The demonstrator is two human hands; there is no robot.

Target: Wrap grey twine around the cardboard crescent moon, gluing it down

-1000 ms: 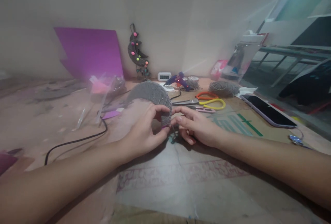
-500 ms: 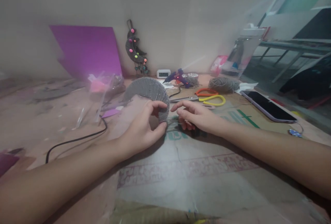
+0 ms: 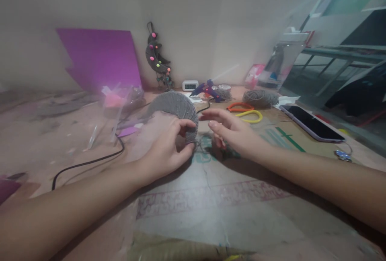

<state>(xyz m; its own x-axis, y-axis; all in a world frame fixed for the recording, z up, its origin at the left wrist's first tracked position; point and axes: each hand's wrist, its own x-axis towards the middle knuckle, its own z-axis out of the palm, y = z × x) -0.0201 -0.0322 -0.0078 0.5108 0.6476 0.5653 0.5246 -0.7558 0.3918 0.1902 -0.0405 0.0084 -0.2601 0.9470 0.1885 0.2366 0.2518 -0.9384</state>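
Note:
Wrapped in grey yarn, a crescent shape (image 3: 177, 104) stands tilted on the work surface. My left hand (image 3: 175, 140) grips its right-hand tip between thumb and fingers. Just right of that tip is my right hand (image 3: 226, 130), its index finger stretched out and the thumb apart from it. No thing shows clearly in the right hand, whose lower fingers are partly in shadow. Loose grey yarn (image 3: 205, 142) lies between the hands. Behind the right hand are scissors with yellow handles (image 3: 253, 116) and an orange-handled tool (image 3: 240, 107).
Farther back are a glue gun (image 3: 208, 90), a small digital clock (image 3: 190, 85) and a grey yarn ball (image 3: 261, 98). A phone (image 3: 312, 123) lies at right. A decorated moon hanging (image 3: 157, 58) and purple sheets (image 3: 102, 60) are by the wall. A black cable (image 3: 90, 159) curves at left.
My right hand has shifted slightly up, its fingers straighter and farther from the thumb, and now covers the scissor blades. My left hand keeps its grip on the crescent shape.

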